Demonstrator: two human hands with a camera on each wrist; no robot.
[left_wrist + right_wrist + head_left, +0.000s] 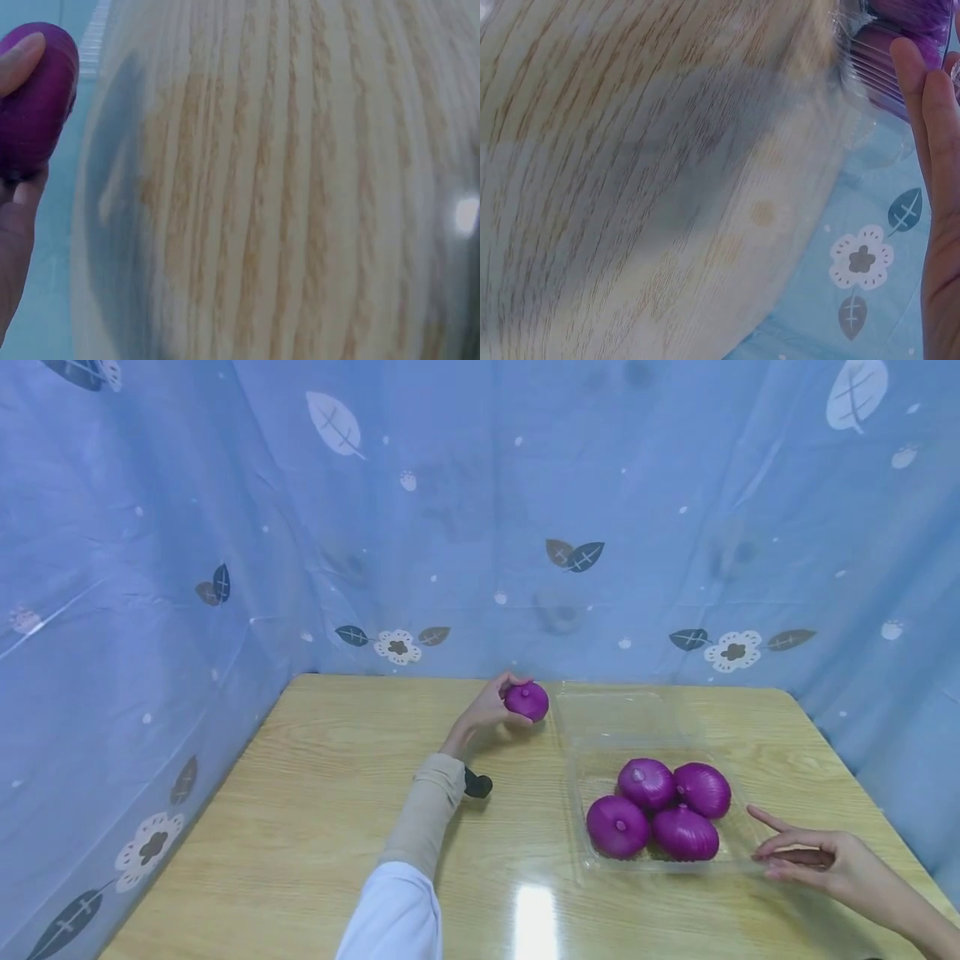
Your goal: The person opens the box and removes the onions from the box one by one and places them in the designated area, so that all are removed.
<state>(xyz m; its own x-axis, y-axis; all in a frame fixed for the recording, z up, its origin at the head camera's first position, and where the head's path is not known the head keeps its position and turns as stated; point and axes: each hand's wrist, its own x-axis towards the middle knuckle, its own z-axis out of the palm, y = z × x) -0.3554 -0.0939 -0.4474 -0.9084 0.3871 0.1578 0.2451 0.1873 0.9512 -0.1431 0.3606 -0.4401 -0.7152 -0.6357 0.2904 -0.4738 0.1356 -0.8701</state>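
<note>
Onion (527, 702) in left hand (486, 706)

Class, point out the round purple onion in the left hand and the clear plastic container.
Held round purple onion (528, 702): head view, middle of its skin.
Clear plastic container (577, 803): head view, left wall.

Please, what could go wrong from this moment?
The round purple onion might slip from the left hand and roll across the table. The clear container looks thin, so it could bend or slide if the right hand at its edge pushes.
</note>
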